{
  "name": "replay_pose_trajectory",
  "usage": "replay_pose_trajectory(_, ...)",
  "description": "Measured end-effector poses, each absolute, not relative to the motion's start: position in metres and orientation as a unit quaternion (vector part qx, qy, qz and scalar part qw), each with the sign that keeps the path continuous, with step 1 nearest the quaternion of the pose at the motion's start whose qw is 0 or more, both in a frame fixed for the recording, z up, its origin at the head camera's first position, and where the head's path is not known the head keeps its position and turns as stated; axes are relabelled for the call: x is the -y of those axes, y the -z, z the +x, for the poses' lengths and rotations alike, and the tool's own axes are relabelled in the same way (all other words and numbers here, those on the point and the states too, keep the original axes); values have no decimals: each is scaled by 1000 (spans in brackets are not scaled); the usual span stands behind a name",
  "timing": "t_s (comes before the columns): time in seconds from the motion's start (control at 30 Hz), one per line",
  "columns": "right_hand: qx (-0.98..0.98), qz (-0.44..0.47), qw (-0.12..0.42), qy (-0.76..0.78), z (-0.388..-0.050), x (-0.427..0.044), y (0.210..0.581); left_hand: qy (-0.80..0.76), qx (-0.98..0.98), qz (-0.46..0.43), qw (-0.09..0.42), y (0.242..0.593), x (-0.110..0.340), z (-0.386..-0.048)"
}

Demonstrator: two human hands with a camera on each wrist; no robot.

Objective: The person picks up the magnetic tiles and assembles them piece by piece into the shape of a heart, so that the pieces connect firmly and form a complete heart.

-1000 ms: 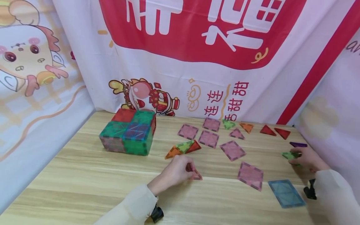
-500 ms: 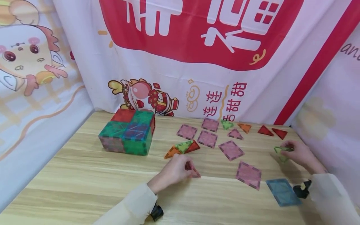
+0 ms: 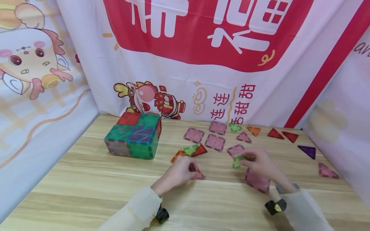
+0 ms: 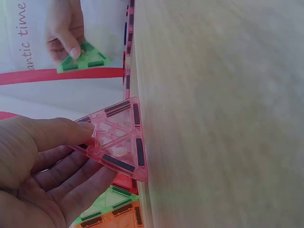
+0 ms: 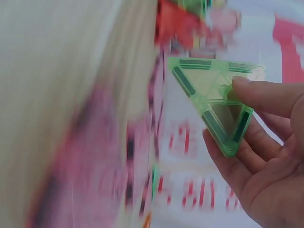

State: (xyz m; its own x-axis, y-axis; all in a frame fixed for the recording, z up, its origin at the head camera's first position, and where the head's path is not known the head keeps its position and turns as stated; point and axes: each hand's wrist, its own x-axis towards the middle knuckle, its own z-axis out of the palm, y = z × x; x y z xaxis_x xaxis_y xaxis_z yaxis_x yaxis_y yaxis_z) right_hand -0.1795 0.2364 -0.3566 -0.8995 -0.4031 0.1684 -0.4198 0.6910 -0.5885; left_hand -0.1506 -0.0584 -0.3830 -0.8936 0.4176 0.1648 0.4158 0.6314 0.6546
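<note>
The left hand [image 3: 180,171] pinches a pink triangle tile [image 3: 198,175], which stands on edge on the table. In the left wrist view the thumb lies across that pink triangle [image 4: 116,137]. Held off the table, a light-green triangle tile [image 5: 213,95] is pinched between thumb and fingers of the right hand [image 5: 275,142]; in the head view this hand [image 3: 263,165] is over the pink square tiles. Behind the left hand, an orange, a light-green [image 3: 190,149] and a red triangle stand joined in a row.
A box of green, red, blue and pink tiles [image 3: 131,138] stands at the left. Pink squares [image 3: 215,142] and loose triangles lie toward the back. At the right are a purple triangle [image 3: 307,151] and a pink one [image 3: 328,170]. A blue tile is mostly behind the right wrist.
The right hand has lifted the light-green triangle from the table's right side and carried it left, over the pink squares. The left hand has barely moved, still holding the pink triangle.
</note>
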Motion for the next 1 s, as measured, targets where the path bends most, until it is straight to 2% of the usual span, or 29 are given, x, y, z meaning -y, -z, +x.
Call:
replay_pose_trajectory(0.3,883,316,-28,-345,-170,-163,370,-361,-904,228,4,385,58,-151)
replay_pose_trajectory(0.47,877,341,-12,-339,-169,-146,374,-362,-901,237,-2,386,57,-151)
replay_pose_trajectory(0.73,879,341,14,-332,-167,-139,377,-364,-896,252,-28,386,61,-151)
replay_pose_trajectory(0.87,877,339,-4,-341,-168,-147,371,-358,-899,249,-31,383,62,-152)
replay_pose_trajectory(1.0,891,293,-21,-346,-171,-178,361,-346,-904,249,-39,381,64,-152)
